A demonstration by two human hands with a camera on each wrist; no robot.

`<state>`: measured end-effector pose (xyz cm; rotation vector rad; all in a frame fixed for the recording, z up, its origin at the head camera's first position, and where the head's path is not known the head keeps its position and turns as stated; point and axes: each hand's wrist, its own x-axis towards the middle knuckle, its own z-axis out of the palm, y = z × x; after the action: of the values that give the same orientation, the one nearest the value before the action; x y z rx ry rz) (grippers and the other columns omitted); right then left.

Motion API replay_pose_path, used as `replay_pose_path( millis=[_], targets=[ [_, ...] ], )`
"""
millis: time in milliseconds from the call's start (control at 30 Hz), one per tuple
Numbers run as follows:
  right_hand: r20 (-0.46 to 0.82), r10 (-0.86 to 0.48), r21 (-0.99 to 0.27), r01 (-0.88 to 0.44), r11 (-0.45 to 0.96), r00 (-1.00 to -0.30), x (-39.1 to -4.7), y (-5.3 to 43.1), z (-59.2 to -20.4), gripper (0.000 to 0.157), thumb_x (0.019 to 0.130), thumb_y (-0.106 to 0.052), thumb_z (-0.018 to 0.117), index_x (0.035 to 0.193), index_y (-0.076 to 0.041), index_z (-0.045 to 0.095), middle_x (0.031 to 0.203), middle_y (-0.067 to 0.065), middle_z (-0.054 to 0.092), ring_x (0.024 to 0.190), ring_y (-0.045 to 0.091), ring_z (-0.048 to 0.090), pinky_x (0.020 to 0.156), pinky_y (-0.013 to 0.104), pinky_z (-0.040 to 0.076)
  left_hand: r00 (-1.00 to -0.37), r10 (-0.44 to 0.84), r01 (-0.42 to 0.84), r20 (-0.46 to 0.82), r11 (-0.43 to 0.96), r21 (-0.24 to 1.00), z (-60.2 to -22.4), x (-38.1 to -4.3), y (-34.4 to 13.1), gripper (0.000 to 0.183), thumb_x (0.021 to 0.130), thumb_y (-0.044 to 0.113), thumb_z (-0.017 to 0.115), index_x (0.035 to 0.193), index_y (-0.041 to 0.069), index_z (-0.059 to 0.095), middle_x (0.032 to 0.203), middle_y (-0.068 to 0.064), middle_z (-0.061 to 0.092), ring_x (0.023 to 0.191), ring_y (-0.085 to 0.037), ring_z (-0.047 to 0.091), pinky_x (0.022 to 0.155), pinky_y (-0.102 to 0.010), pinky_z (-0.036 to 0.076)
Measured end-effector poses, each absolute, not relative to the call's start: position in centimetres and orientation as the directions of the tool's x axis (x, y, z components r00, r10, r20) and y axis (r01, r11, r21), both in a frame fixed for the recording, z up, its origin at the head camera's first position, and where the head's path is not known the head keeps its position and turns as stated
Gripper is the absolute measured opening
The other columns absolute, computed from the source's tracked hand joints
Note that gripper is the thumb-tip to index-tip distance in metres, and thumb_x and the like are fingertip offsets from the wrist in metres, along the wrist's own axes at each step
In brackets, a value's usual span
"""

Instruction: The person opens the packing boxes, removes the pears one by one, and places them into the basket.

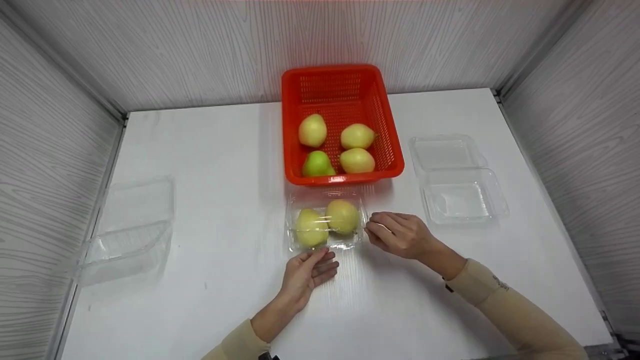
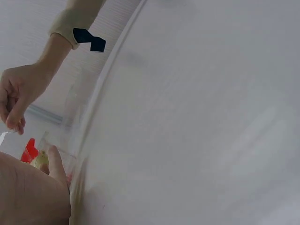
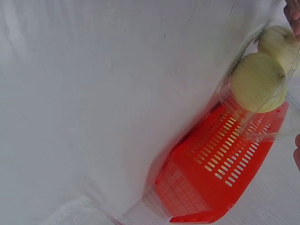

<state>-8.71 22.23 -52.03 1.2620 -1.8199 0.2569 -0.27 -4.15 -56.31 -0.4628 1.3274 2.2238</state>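
Two pale yellow pears (image 1: 311, 228) sit side by side in a clear plastic clamshell box (image 1: 345, 245) in front of the red basket. The lid lies over the pears at a slant. At the box's right side, my right hand (image 1: 402, 235) pinches the clear lid edge (image 3: 276, 136) between thumb and curled fingers. My left hand (image 1: 303, 280) is at the near edge, thumb against the plastic and fingers fairly straight. In the left wrist view, the left hand (image 2: 33, 192) hides most of the box, and the right hand (image 2: 28, 89) is raised beyond it.
A red basket (image 1: 393, 145) behind the box holds several pears, one of them greener (image 1: 317, 164). One unfolded clear clamshell (image 1: 135, 245) stands at the left, and another (image 1: 460, 200) at the right. Panels (image 1: 200, 50) border the white table (image 1: 210, 160).
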Motion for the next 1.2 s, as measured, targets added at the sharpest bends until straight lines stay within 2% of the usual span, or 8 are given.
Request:
replay_pose_path(
  millis=[133,367,567,700,967,1200],
  targets=[
    [0.762,-0.642,0.287,-0.842,0.458,-0.089,-8.9,22.2,-51.9,0.012,0.097,-0.009,0.069,0.091,-0.002,0.077,0.082,0.008,0.076,0.070,0.017,0.074,0.063,0.028,0.067,-0.819,0.231,-0.572,-0.525,-0.391,0.721,-56.1,-0.3,-5.4,0.034,0.107,0.025,0.063,0.127,-0.002,0.060,0.108,-0.004,0.078,0.098,-0.014,0.079,0.094,-0.031,0.067],
    [0.775,-0.626,0.274,-0.843,0.462,-0.091,-9.0,22.2,-51.7,0.012,0.096,-0.010,0.071,0.089,-0.001,0.075,0.080,0.008,0.075,0.067,0.017,0.074,0.060,0.029,0.066,-0.817,0.226,-0.575,-0.531,-0.387,0.721,-55.6,-0.2,-7.4,0.026,0.108,0.024,0.062,0.121,0.002,0.062,0.107,-0.002,0.078,0.098,-0.014,0.079,0.094,-0.030,0.066],
    [0.771,-0.629,0.280,-0.835,0.474,-0.098,-9.2,22.3,-51.3,0.012,0.097,-0.009,0.070,0.090,-0.001,0.075,0.081,0.008,0.076,0.069,0.017,0.074,0.062,0.028,0.067,-0.812,0.203,-0.581,-0.547,-0.374,0.723,-55.4,-0.4,-9.0,0.028,0.109,0.026,0.059,0.122,0.002,0.059,0.110,-0.003,0.075,0.101,-0.015,0.078,0.095,-0.031,0.066],
    [0.767,-0.635,0.293,-0.830,0.475,-0.093,-9.2,22.3,-51.2,0.012,0.097,-0.008,0.069,0.091,-0.001,0.076,0.081,0.009,0.075,0.070,0.017,0.074,0.063,0.028,0.067,-0.806,0.167,-0.586,-0.568,-0.367,0.723,-55.2,-0.6,-10.0,0.028,0.110,0.024,0.055,0.127,0.002,0.057,0.113,-0.004,0.072,0.102,-0.017,0.077,0.096,-0.033,0.066],
    [0.771,-0.629,0.265,-0.844,0.465,-0.105,-9.4,22.3,-51.0,0.012,0.097,-0.009,0.069,0.091,-0.001,0.075,0.080,0.009,0.075,0.068,0.019,0.073,0.062,0.030,0.067,-0.810,0.110,-0.571,-0.576,-0.378,0.729,-54.8,-1.7,-11.4,0.027,0.110,0.020,0.056,0.127,-0.001,0.057,0.113,-0.008,0.070,0.103,-0.020,0.077,0.095,-0.032,0.066],
    [0.774,-0.623,0.245,-0.851,0.464,-0.117,-9.8,22.4,-51.0,0.012,0.098,-0.010,0.070,0.091,-0.001,0.075,0.080,0.010,0.075,0.065,0.019,0.073,0.061,0.030,0.067,-0.819,0.092,-0.552,-0.566,-0.395,0.734,-54.5,-2.8,-12.0,0.025,0.109,0.015,0.055,0.128,-0.002,0.058,0.108,-0.006,0.073,0.096,-0.017,0.077,0.090,-0.029,0.067]
  ],
)
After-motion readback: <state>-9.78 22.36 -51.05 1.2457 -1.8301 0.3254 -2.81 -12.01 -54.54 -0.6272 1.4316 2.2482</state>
